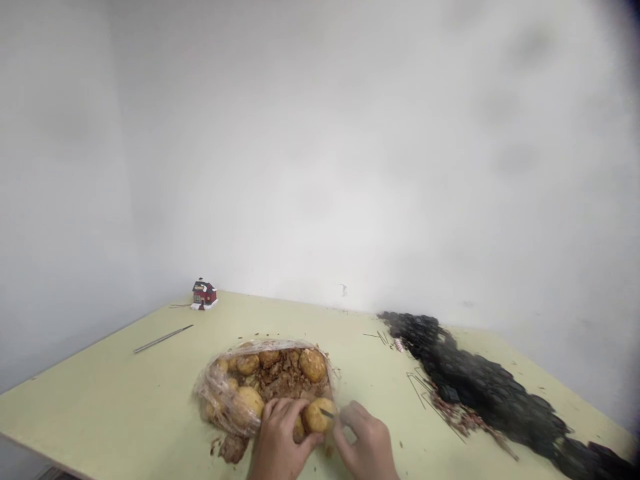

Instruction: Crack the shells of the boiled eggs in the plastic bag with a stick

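Observation:
A clear plastic bag [220,400] lies opened on the table, with several round yellow-brown potatoes [249,403] and crumbly brown matter [287,377] in it. At its near right edge, my left hand [283,433] curls its fingers and thumb around the left side of one potato [316,417]. My right hand [367,440] is closed in a pinch just to the right of that potato. A short, thin dark piece [327,413] reaches from the right fingertips onto the potato; its exact kind is unclear. A brown clump [233,449] rests beside the bag's near left side.
On the pale yellow table [125,400] stand a small red toy house [204,295] and, nearer, a slim metal tool [163,339]. A long heap of black pieces [480,387] runs along the right, with bent wires [423,390] beside it. A white wall rises behind.

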Available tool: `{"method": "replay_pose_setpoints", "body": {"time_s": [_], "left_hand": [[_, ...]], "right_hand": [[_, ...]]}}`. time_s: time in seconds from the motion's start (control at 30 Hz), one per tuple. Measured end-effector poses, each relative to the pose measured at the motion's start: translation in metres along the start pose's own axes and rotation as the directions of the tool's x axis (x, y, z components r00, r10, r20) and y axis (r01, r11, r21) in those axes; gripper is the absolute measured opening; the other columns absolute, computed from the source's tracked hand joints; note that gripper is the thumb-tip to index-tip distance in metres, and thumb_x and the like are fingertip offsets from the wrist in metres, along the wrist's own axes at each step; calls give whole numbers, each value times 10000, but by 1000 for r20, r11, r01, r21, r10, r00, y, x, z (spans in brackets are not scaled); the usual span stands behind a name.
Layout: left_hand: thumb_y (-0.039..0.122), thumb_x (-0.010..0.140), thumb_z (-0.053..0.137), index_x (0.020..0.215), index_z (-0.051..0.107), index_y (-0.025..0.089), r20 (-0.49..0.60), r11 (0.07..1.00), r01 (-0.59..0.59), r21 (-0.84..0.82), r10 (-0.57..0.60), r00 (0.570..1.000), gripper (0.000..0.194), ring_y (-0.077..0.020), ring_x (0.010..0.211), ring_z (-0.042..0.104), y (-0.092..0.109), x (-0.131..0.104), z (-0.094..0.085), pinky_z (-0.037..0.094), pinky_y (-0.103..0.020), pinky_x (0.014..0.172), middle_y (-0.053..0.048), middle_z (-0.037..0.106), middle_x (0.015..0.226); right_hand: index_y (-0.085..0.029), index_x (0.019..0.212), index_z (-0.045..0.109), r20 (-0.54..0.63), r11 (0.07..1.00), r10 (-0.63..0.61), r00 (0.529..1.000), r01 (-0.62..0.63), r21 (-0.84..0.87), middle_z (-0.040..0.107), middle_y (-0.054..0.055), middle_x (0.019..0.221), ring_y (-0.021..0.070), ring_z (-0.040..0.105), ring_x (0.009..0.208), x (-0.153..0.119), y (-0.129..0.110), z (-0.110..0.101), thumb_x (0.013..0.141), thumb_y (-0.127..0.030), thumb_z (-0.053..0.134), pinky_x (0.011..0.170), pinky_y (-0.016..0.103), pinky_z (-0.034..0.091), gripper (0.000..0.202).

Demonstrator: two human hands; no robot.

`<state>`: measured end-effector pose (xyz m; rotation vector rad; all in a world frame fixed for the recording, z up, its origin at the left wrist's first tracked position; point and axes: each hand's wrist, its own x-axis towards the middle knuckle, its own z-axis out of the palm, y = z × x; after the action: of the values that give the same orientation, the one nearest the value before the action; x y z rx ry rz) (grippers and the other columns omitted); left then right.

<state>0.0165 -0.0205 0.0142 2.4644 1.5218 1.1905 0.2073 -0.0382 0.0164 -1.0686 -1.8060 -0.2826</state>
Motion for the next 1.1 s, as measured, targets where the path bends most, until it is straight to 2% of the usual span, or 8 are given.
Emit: {"method": "replay_pose_setpoints", "body": {"time_s": [0.07, 0.23, 0.43, 0.63, 0.77, 0.83, 1.03, 1.1], "left_hand": [[355, 662, 820, 1017, 689, 247, 10, 1000, 16, -3, -16, 1000, 394, -263, 930, 622, 0, 0, -1, 488, -382, 822, -45, 710, 986], [338, 664, 818, 1005, 691, 242, -29, 999, -34, 1, 34, 999, 376, -246, 890, 634, -1, 0, -1, 499, -362, 794, -45, 715, 959], [350, 665, 820, 1004, 689, 241, -29, 1000, -22, 12, 23, 999, 380, -250, 890, 641, 2, 1, -2, 503, -374, 796, -40, 720, 954], [303, 662, 820, 1001, 688, 246, -4, 1000, -6, 7, 6, 1000, 368, -256, 904, 638, 3, 2, -3, 502, -384, 810, -39, 717, 970], [323, 655, 826, 997, 688, 245, -7, 1000, -8, 4, 8, 1000, 377, -257, 897, 640, 4, 3, -3, 497, -385, 809, -40, 719, 958], [340, 667, 818, 1002, 687, 240, 1, 1000, -9, -3, 9, 1000, 374, -257, 901, 639, 4, 2, -4, 491, -390, 819, -45, 718, 964], [311, 661, 803, 996, 695, 248, -12, 1000, 5, -11, -5, 1000, 357, -257, 906, 632, 3, 1, -3, 494, -367, 795, -46, 715, 963], [302, 667, 793, 1002, 695, 250, -15, 1000, 17, -18, -17, 1000, 353, -256, 915, 629, 3, 1, -2, 494, -366, 800, -43, 714, 971]], "right_hand": [[-199, 629, 547, 0, 1000, 4, 1000, -4, 24, 533, -18, 548, 104, 547, 457, 1, 0, -1, 856, -166, 485, 460, 183, 365, 238], [-205, 663, 576, 153, 993, 0, 988, -17, 113, 607, -2, 623, 110, 610, 540, 0, -5, -1, 869, -158, 488, 518, 177, 415, 229], [-200, 657, 571, 40, 1000, 23, 999, -22, -14, 572, -7, 581, 114, 585, 485, -2, 0, 1, 883, -190, 480, 471, 196, 387, 244], [-202, 639, 568, 148, 989, 41, 988, -61, 134, 605, 1, 609, 121, 615, 544, 0, -3, 1, 872, -168, 481, 525, 186, 424, 251], [-194, 640, 560, 6, 993, 93, 996, -93, 66, 575, -1, 567, 126, 581, 484, 1, 1, 2, 873, -200, 493, 481, 199, 396, 242], [-194, 629, 553, -16, 992, 99, 995, -98, 73, 564, -6, 550, 121, 568, 471, 4, 2, -1, 876, -204, 483, 471, 194, 394, 257], [-204, 636, 585, 150, 982, 41, 988, -68, 174, 624, -6, 611, 110, 616, 545, 7, -8, -3, 870, -170, 490, 540, 165, 438, 255], [-207, 637, 589, 137, 988, 54, 989, -72, 135, 618, -7, 606, 115, 618, 538, 4, -9, 1, 870, -178, 507, 529, 171, 429, 249]]}}
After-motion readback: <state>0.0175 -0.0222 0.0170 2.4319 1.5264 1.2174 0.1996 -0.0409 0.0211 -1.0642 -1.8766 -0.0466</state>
